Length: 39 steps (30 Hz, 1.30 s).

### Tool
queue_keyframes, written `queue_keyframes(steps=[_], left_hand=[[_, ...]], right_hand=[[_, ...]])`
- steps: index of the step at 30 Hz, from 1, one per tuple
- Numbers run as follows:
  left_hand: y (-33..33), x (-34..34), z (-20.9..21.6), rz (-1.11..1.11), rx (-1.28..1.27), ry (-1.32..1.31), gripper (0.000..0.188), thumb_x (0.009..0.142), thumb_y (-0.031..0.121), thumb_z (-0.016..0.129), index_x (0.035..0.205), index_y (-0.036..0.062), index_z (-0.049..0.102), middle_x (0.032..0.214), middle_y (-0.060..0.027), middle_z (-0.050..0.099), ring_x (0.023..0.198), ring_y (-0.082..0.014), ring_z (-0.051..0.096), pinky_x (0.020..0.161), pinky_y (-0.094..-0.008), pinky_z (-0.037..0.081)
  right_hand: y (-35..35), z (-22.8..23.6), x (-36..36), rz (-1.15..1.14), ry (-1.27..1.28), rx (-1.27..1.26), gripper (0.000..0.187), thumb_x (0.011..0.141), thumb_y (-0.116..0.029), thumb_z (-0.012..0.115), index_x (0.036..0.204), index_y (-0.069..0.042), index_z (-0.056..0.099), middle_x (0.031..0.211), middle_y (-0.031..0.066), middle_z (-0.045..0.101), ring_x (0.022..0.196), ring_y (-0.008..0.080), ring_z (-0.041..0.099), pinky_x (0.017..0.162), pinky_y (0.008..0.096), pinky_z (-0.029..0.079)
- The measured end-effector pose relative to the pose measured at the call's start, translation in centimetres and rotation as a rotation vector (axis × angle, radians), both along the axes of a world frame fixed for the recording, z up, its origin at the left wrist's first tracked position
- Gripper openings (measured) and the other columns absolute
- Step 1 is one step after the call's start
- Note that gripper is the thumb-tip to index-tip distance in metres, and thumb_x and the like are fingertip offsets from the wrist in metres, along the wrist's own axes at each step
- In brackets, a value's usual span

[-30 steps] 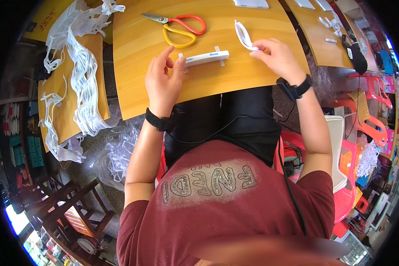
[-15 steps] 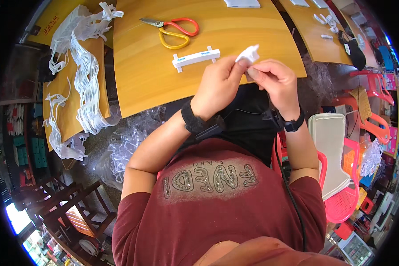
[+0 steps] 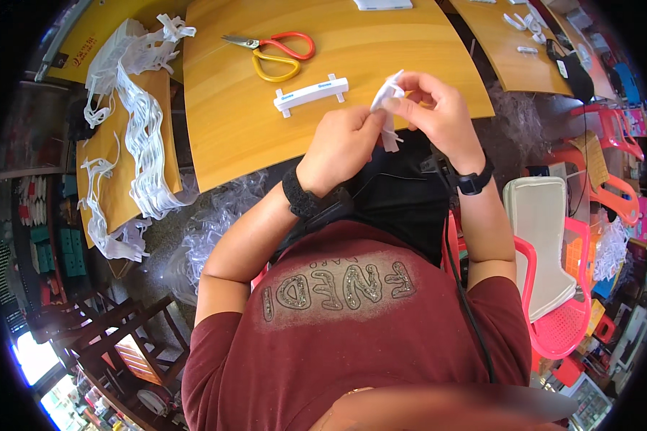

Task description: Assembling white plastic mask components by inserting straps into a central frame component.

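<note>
Over the near edge of the wooden table, both hands hold a small white strip-like piece with a narrow tail hanging below it. My left hand is closed, thumb and fingers pinching its lower part. My right hand pinches the upper end between thumb and fingertips, fingers bent. Part of the piece is hidden behind the fingers. Left of the hands, a finished-looking white band with small blue print and crosswise tabs at both ends lies on the table. Beyond it rest scissors with one red and one yellow handle.
A long chain of joined white strips drapes over a lower wooden surface at left. Clear plastic bags lie on the floor below. At right stand a pink plastic chair with a pale cushion and another table.
The white piece has been turned from pointing up and right to hanging more upright, its tail now showing below. Both hands have shifted slightly left, and my right hand has risen.
</note>
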<state>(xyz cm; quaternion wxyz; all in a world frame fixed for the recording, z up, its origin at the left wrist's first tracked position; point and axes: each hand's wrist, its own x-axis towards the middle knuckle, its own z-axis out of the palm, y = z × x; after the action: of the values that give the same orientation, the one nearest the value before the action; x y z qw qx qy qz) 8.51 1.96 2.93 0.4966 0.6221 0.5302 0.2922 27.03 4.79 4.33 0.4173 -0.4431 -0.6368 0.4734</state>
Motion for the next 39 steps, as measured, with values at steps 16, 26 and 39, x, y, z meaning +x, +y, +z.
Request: queue_keyframes(steps=[16, 26, 39], left_hand=[[-1.4, -1.1, -2.2, 0.128, -0.122, -0.575, 0.029, 0.104, 0.022, 0.047, 0.116, -0.0014, 0.058, 0.094, -0.0047, 0.062, 0.082, -0.0119, 0.061, 0.078, -0.0276, 0.053], [-0.3, 2.4, 0.4, 0.329, 0.153, -0.821, 0.016, 0.097, 0.011, 0.058, 0.099, -0.0014, 0.068, 0.074, -0.0002, 0.061, 0.062, -0.0060, 0.049, 0.055, -0.0210, 0.037], [-0.3, 0.3, -0.2, 0.358, 0.102, -0.789, 0.017, 0.098, 0.007, 0.056, 0.106, -0.0028, 0.068, 0.069, 0.0059, 0.049, 0.054, -0.0023, 0.033, 0.050, -0.0208, 0.024]], right_hand=[[4.8, -2.7, 4.5, -0.151, 0.309, -0.111, 0.023, 0.097, -0.025, 0.064, 0.089, -0.004, 0.069, 0.067, -0.0033, 0.058, 0.057, 0.0033, 0.050, 0.053, 0.0196, 0.038], [1.6, -1.7, 1.1, -0.279, 0.337, -0.071, 0.025, 0.097, -0.025, 0.065, 0.095, -0.001, 0.070, 0.067, -0.0003, 0.061, 0.054, 0.0049, 0.054, 0.049, 0.0199, 0.041], [7.2, -2.6, -1.8, -0.317, 0.474, -0.009, 0.022, 0.093, -0.022, 0.069, 0.088, -0.001, 0.074, 0.068, 0.0029, 0.063, 0.057, 0.0080, 0.057, 0.049, 0.0229, 0.046]])
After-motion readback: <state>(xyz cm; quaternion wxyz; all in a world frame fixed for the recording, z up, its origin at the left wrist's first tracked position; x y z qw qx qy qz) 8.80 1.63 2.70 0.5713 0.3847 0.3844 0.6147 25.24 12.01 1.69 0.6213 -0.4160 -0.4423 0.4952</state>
